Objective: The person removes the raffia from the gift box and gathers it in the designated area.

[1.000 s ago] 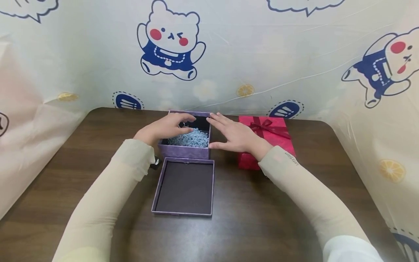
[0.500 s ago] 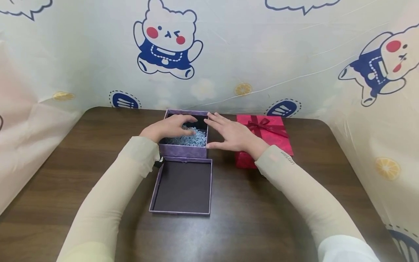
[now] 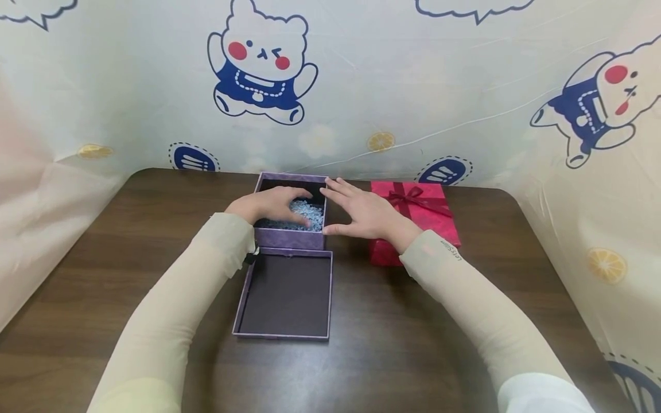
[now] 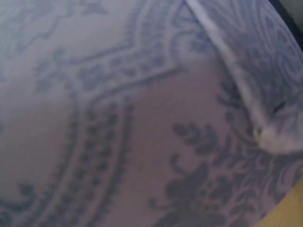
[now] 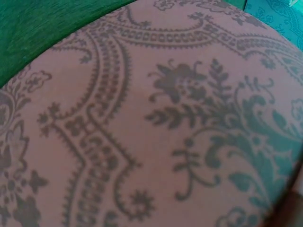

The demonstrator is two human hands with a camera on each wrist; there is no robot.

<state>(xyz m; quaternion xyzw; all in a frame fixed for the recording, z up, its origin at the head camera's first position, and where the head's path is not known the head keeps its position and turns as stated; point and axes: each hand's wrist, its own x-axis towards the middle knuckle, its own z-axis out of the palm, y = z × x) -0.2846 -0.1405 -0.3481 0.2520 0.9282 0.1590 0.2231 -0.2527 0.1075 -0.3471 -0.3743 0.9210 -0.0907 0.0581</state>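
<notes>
A purple box stands uncovered at the back of the table, with blue shredded paper inside it. My left hand reaches over its left side, thumb and fingers spread apart above the paper; whether they touch it is hard to tell. With its fingers extended, my right hand lies along the box's right rim, fingertips and thumb at the edge. The purple-edged lid lies inside up just in front. Both wrist views show only patterned surfaces, blurred in the left one, and no clear hand.
Behind my right wrist stands a red gift box with a dark red ribbon bow. A printed curtain hangs behind the brown wooden table and along its sides.
My left hand has moved a little to the right and lower into the purple box. My right hand has stayed at the rim. The whole head view has shifted slightly.
</notes>
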